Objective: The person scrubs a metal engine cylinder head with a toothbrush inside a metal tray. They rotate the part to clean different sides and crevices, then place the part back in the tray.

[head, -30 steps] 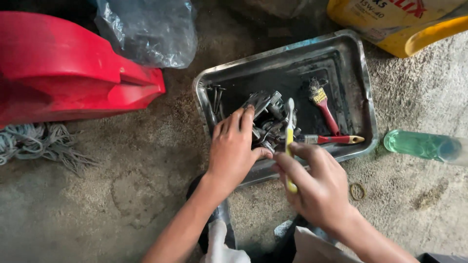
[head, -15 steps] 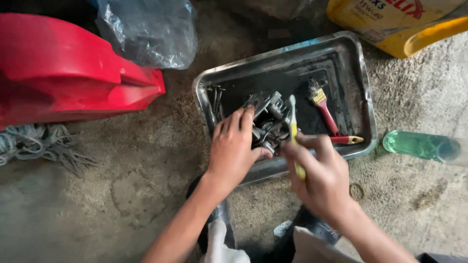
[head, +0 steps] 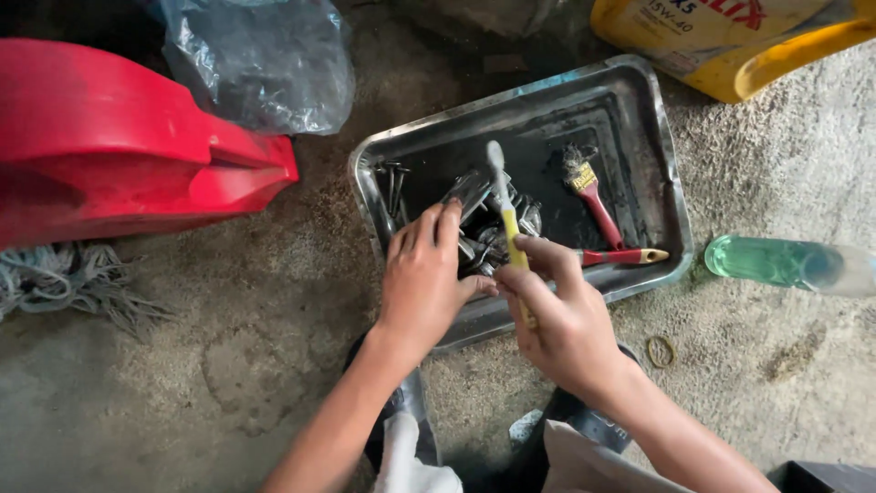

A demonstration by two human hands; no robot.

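Observation:
A dented metal tray (head: 657, 155) lies on the rough floor, dark oily liquid in its bottom. In the tray's near part sits a pile of greasy metal parts (head: 482, 217). My left hand (head: 422, 274) rests on that pile and grips it. My right hand (head: 558, 319) holds a yellow-and-white toothbrush (head: 504, 208) upright over the parts, bristle end pointing away from me. A red-handled paintbrush (head: 591, 192) lies in the tray to the right, and a second red handle (head: 625, 256) lies across the tray's near right corner. Several bolts (head: 392, 183) lie at the tray's left side.
A red plastic can (head: 109, 155) lies at the left, a crumpled plastic bag (head: 260, 59) beside it. A yellow oil jug (head: 730, 41) stands beyond the tray. A green-tinted bottle (head: 780, 263) lies at the right. A frayed rope (head: 68, 283) and a rubber ring (head: 660, 351) lie on the floor.
My right hand has moved the toothbrush up and a little to the left over the metal parts. My left hand stays on the pile.

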